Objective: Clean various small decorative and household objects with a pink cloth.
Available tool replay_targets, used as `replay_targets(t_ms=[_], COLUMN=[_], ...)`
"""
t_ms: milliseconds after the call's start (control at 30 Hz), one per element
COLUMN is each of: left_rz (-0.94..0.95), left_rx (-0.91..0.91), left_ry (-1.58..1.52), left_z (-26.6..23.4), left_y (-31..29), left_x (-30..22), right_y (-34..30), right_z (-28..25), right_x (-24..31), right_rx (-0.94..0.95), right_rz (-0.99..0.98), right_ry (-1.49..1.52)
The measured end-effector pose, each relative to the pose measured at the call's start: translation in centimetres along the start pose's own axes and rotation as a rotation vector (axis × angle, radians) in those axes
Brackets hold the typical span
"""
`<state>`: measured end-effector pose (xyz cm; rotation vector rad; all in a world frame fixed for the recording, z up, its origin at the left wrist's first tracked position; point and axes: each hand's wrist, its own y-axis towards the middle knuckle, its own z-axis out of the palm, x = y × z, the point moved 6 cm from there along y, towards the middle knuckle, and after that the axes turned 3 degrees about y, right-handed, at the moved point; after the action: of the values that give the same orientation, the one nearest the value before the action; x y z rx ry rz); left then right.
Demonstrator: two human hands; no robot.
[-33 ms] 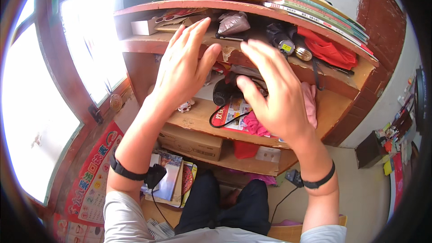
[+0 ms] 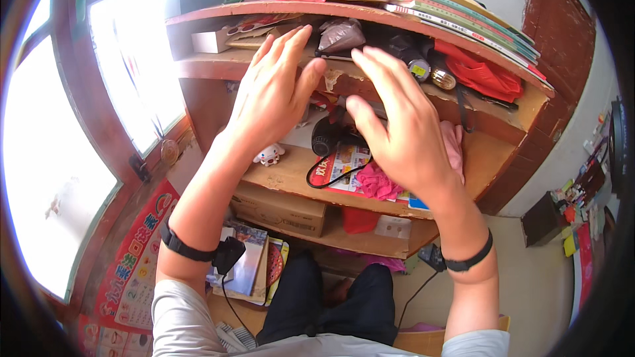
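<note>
Both hands are raised in front of a wooden shelf, apart from each other, with nothing in them. My left hand [image 2: 274, 92] has its fingers stretched upward and the thumb held off to the side. My right hand [image 2: 403, 125] is likewise stretched out, fingers slanting up and left, thumb apart. Between and behind them are a black camera-like object [image 2: 324, 137] with a dark strap, a printed red sheet [image 2: 322, 170] and a crumpled pink cloth [image 2: 377, 182]. A small white figurine [image 2: 270, 155] sits below my left wrist. A grey plastic bag [image 2: 340, 36] lies on the shelf beyond the fingertips.
Flashlights [image 2: 442, 78] and a red cloth bag [image 2: 483, 73] fill the upper right compartment. Books [image 2: 463, 20] are stacked on top. A cardboard box [image 2: 281, 211] stands low down, near more books [image 2: 248, 258]. Bright windows [image 2: 59, 158] are at left, a wooden door [image 2: 562, 33] at right.
My right hand has shifted slightly up and to the left, showing more of the pink cloth. My left hand has barely moved; the figurine shows more fully.
</note>
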<state>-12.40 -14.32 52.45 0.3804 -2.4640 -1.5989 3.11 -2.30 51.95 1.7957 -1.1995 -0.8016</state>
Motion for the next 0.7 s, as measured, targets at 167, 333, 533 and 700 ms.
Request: replay_targets(t_ms=[167,333,533,700], left_rz=[-0.115,-0.150,-0.184,-0.187], left_rx=[0.101,0.342,0.140,0.006], left_ry=[-0.037,0.013,-0.076,-0.223], left_z=[3.5,5.2,1.8,-1.7], left_y=[3.2,4.5,1.7,-0.6], left_x=[2.2,1.6,-1.0,-3.5], right_y=[4.9,6.1,4.1,2.9], right_z=[4.3,6.2,3.8,1.1], right_x=[-6.8,-8.3,-4.8,-1.5], right_rx=[0.124,0.274,0.115,-0.035], right_rz=[0.204,0.250,0.253,0.140], right_ry=[-0.125,-0.131,-0.037,-0.018])
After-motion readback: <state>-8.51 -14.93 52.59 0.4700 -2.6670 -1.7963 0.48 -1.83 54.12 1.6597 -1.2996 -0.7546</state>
